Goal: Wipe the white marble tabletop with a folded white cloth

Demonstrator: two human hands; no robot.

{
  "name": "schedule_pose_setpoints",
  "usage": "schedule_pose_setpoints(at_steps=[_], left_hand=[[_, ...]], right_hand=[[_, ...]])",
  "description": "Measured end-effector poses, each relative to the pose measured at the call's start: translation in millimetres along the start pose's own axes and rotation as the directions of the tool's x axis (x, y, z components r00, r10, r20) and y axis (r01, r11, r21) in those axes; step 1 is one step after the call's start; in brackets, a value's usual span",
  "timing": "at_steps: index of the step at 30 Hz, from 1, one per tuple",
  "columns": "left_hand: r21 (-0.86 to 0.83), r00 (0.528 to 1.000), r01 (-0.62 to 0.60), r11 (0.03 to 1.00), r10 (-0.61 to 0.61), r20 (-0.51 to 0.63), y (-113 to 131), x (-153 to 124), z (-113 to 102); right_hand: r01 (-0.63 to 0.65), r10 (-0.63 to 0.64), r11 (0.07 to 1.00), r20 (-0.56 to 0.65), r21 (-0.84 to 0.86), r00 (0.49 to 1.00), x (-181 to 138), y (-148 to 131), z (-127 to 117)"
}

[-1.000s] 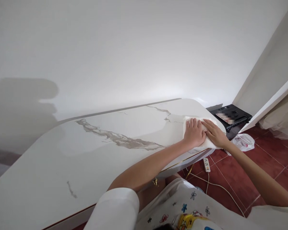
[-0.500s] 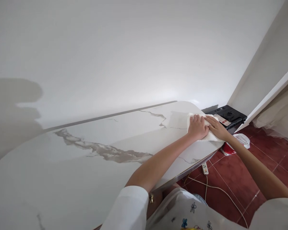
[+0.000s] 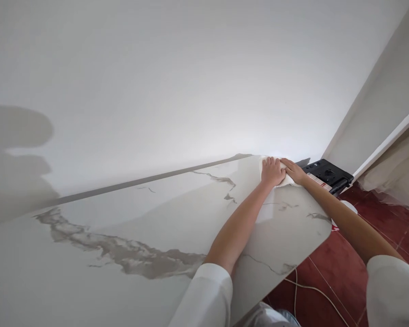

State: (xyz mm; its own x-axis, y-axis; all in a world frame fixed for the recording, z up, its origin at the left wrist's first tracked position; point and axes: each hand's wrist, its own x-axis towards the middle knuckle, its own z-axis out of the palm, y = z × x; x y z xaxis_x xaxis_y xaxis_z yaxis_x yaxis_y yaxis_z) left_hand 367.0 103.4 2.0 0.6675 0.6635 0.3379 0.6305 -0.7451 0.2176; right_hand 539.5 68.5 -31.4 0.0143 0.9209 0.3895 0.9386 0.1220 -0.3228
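A folded white cloth [image 3: 288, 180] lies at the far right end of a white marble-patterned tabletop [image 3: 177, 218], close to the wall. My left hand [image 3: 272, 171] holds it down from above, fingers bent over its far part. Beside it, my right hand [image 3: 294, 171] presses on the cloth's right side with the fingers pointing left, nearly touching my left hand. Most of the cloth is hidden under both hands.
A white wall [image 3: 191, 81] runs behind the table. Past its right end stands a black case-like object [image 3: 329, 173] with a label. Below are a red tiled floor [image 3: 347, 268], a white cable [image 3: 315, 287] and a pale curtain [image 3: 391, 177] at right.
Both hands have pushed the cloth away from me, toward the wall-side corner of the tabletop. The view has shifted forward, and the power strip on the floor is now out of sight.
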Motion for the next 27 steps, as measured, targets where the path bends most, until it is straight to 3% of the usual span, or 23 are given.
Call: schedule_pose_setpoints(at_steps=[6,12,19,27], left_hand=[[-0.007,0.999,0.050,0.999,-0.050,0.009,-34.5,18.9,-3.1],[0.049,0.994,0.106,0.993,-0.107,0.004,-78.4,10.6,-18.7],[0.125,0.985,0.175,0.977,-0.174,-0.018,-138.2,-33.7,-46.9],[0.184,0.978,0.207,0.961,-0.204,-0.034,-207.8,-112.9,-92.4]], right_hand=[[0.054,-0.053,0.998,0.023,-0.044,0.998,43.2,-9.6,16.3],[0.090,-0.086,0.991,0.046,-0.096,0.995,78.1,-45.8,43.1],[0.157,-0.147,0.983,0.101,-0.100,0.984,97.1,-127.9,73.0],[0.264,-0.260,0.964,0.102,-0.026,0.960,98.4,-234.7,112.7]])
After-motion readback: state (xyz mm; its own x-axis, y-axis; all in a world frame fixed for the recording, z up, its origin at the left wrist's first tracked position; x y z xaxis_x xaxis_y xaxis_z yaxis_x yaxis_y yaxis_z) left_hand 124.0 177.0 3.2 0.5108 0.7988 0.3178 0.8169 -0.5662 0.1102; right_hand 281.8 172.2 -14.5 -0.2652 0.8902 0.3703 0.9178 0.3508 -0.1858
